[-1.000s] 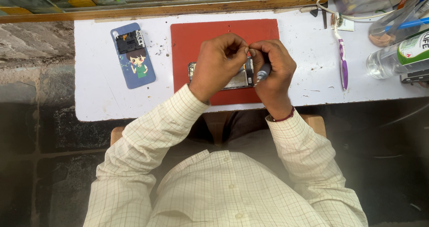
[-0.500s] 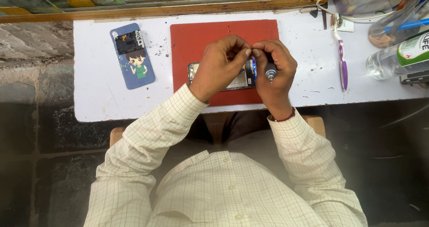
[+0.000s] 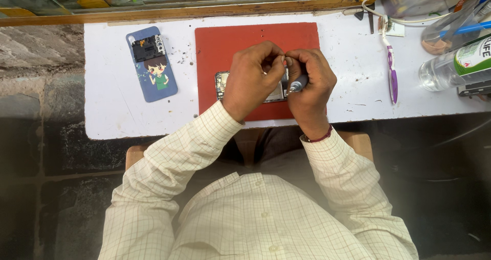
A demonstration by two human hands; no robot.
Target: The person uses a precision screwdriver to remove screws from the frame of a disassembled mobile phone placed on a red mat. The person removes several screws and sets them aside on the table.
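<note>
At the far left of the white worktop (image 3: pixel 128 116), whose painted surface is scuffed and speckled with dark crumbs, lies a blue phone back cover (image 3: pixel 152 63), a rounded rectangle with a cartoon figure printed on it and a small dark part resting on its upper end. Just beside it to the right sits a flat red work mat (image 3: pixel 230 40), matte and rubbery-looking, square-cornered.

On the mat's lower half lies an opened smartphone (image 3: pixel 223 85), long side running left to right, its dark inner parts showing at the left end; the rest is hidden under the hands. The left hand (image 3: pixel 251 78) is curled over the phone's middle, fingers bent and pressed together, thumb and forefinger tips pinched toward the right hand; whether they grip anything small cannot be told. The right hand (image 3: pixel 311 88) is closed in a loose fist around a slim screwdriver (image 3: pixel 296 84) with a grey metallic handle, held near the phone's right end.

Further right lie a purple-and-white toothbrush (image 3: pixel 392 60), then a clear plastic bottle (image 3: pixel 452 65) on its side with a green-and-white label.
</note>
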